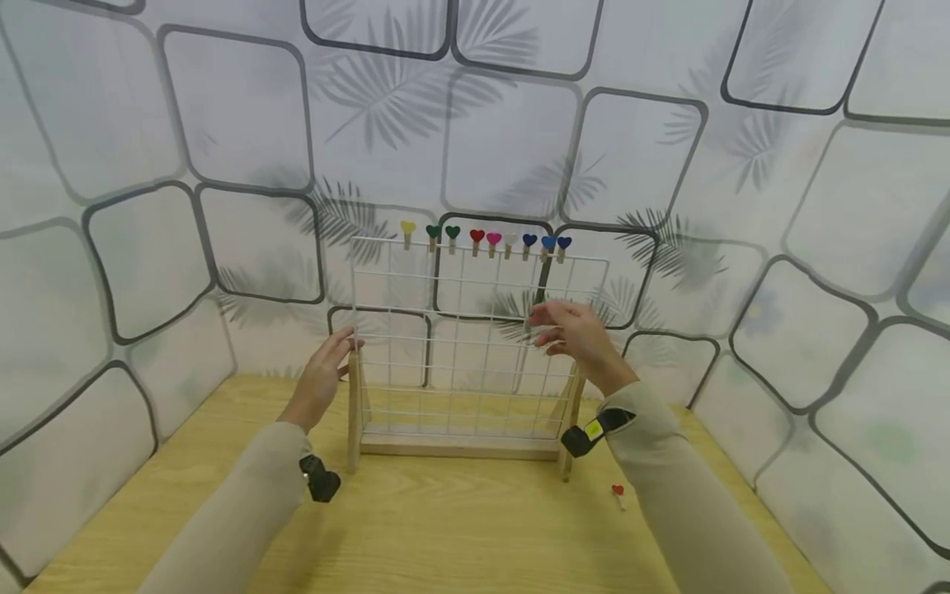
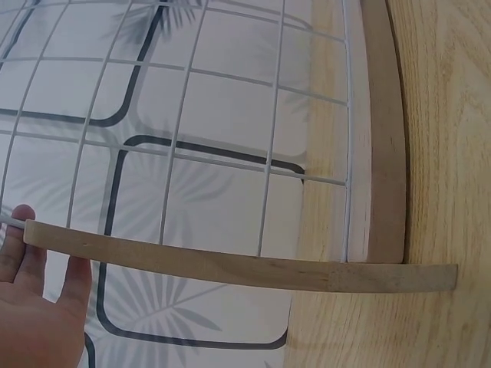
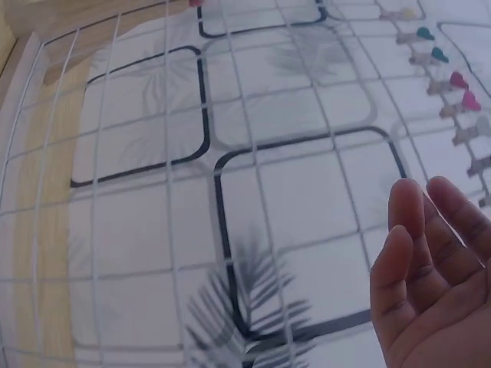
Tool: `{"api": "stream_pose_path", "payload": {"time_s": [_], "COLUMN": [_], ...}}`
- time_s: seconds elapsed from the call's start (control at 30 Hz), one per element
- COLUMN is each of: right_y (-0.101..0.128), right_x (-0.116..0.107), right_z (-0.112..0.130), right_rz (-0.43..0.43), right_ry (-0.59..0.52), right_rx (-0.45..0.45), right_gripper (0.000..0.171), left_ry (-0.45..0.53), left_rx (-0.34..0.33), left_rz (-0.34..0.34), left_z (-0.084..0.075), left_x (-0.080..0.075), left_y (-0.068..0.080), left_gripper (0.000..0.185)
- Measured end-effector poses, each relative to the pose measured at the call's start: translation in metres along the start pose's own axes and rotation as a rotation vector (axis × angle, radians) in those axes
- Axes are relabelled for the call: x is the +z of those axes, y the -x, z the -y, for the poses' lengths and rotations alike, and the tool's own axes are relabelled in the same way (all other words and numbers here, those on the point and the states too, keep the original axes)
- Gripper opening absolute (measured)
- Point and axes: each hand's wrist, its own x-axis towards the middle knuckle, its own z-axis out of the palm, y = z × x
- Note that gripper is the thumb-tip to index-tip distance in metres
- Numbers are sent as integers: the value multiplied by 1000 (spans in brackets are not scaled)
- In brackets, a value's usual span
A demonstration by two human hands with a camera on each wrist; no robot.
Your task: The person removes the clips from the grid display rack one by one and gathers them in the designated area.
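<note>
A white wire grid (image 1: 475, 330) stands upright in a wooden frame on the table (image 1: 445, 536). Several heart-topped clothespins (image 1: 486, 238) in yellow, green, red, pink, white and blue are clipped along its top wire. My left hand (image 1: 326, 375) rests with straight fingers against the top of the left wooden post (image 1: 353, 412); the left wrist view shows its fingertips (image 2: 23, 230) touching that post (image 2: 230, 266). My right hand (image 1: 575, 330) hovers in front of the grid's right side, its fingers (image 3: 426, 253) relaxed and holding nothing. The grid (image 3: 192, 192) and clothespins (image 3: 453, 84) lie beyond it.
One small red heart clothespin (image 1: 618, 492) lies on the table by my right forearm. Patterned fabric walls close in behind and on both sides. The frame's wooden base (image 2: 383, 130) sits near the table's back.
</note>
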Motion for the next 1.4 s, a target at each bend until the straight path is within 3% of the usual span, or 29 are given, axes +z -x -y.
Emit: {"api": "stream_pose_path", "payload": {"time_s": [0.33, 0.97, 1.2, 1.4], "right_y": [-25, -66, -82, -94], "right_x": [32, 81, 97, 107], "right_z": [34, 92, 111, 122], "right_rz": [66, 112, 108, 90], "right_ry": [-66, -188, -130, 25], "right_rx": [-56, -131, -154, -130], "right_gripper": [47, 43, 40, 35], "left_ry": [-58, -69, -53, -46], "left_rx": [-7, -2, -7, -11], "left_rz": [-32, -76, -74, -84], "left_z": [8, 4, 4, 6], "left_x": [-1, 1, 3, 6], "left_y": [2, 2, 1, 0], "left_gripper": [54, 51, 50, 49]}}
